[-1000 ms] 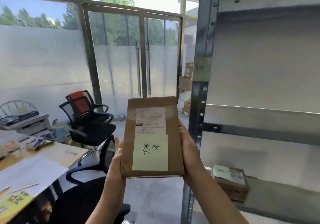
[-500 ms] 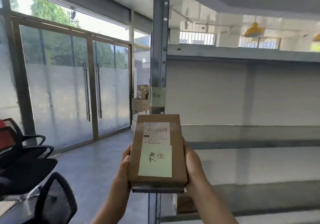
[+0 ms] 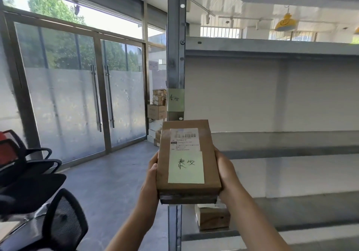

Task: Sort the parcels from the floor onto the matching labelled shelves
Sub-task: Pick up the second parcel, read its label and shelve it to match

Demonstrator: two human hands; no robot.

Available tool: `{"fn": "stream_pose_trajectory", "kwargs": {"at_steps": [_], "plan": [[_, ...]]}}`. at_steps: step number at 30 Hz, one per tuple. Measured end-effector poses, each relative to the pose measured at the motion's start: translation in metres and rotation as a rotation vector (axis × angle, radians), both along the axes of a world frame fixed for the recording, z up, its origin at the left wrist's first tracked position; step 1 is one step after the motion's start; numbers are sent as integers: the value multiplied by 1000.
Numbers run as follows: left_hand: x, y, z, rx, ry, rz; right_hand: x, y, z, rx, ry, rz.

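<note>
As seen from the head camera, the brown parcel (image 3: 188, 161) sits upright between both hands in front of the shelf upright (image 3: 175, 56), just below its handwritten label (image 3: 176, 99). The left hand (image 3: 152, 175) and right hand (image 3: 225, 175) clamp its long edges, fingers wrapped behind, mostly hidden.

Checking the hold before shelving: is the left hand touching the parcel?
Touching. The head view shows the left hand pressed against the left edge of the parcel, fingers wrapped onto its side, with the right hand opposite.
</note>
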State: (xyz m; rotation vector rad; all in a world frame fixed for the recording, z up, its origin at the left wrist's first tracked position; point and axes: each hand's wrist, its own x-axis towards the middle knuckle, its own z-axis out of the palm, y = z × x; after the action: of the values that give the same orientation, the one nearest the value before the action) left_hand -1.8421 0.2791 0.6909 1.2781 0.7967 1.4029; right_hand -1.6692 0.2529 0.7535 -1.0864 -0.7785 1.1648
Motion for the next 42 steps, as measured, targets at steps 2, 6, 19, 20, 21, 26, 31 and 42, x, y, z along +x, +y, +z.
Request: {"fn": "stream_pose_trajectory", "kwargs": {"at_steps": [2, 6, 19, 20, 21, 26, 31, 42], "plan": [[6, 3, 2, -7, -18, -10, 5, -1, 1, -4, -8, 4], [28, 8, 9, -4, -16, -50, 28, -1, 4, 20, -10, -16], [112, 41, 35, 41, 30, -108, 114, 35, 25, 101, -65, -95], [117, 45, 37, 23, 31, -102, 121, 43, 25, 86, -76, -100], [121, 50, 39, 11, 37, -100, 127, 51, 26, 74, -92, -99], [130, 80, 49, -24, 140, -70, 140, 98, 33, 49, -152, -73], [133, 106, 64, -239, 114, -11, 142, 146, 35, 3, -115, 6], [156, 138, 86, -541, 38, 128, 161, 205, 33, -109, -177, 60]]}}
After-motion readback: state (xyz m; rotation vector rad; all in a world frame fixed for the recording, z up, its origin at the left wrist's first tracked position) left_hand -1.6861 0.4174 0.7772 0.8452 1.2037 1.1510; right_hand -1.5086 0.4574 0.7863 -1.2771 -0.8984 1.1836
